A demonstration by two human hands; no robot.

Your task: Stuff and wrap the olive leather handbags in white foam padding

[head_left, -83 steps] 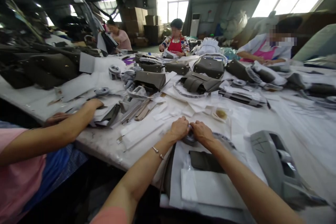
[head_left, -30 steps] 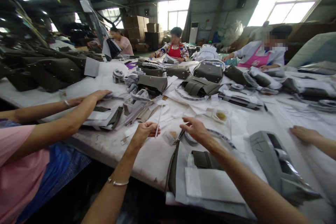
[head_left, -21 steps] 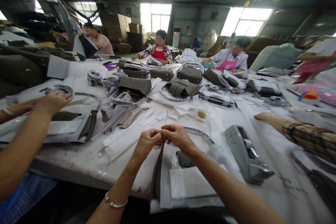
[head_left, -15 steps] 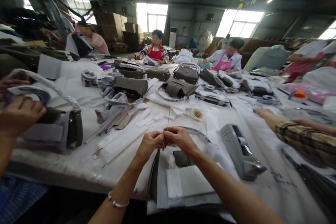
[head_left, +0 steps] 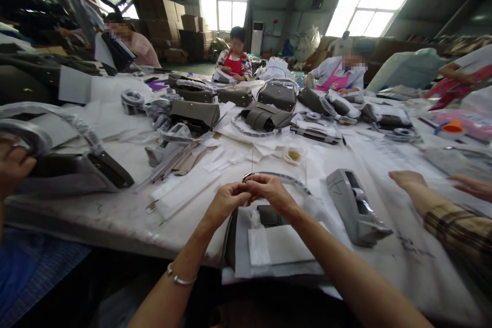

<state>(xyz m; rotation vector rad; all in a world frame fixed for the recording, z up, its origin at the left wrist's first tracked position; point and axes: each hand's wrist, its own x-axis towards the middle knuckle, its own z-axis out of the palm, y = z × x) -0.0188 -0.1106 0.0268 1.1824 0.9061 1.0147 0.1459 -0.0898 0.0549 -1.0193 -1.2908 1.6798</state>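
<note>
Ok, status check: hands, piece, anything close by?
Left hand and right hand together, pinching a thin strip. Wrapped bag below. Tape dispenser right, clear of hands.

Thin pale strip point(head_left: 252, 161) upright, pinched above the paper-wrapped olive bag point(head_left: 269, 251).

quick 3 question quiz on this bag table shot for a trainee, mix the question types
1. True or false: the left hand and right hand meet at a thin strip that stands upright.
2. What lies right of the grey bag? A) scissors B) tape dispenser C) bottle
3. Fill in: the left wrist wears a ____.

Key: 1 true; 2 B; 3 bracelet
</note>
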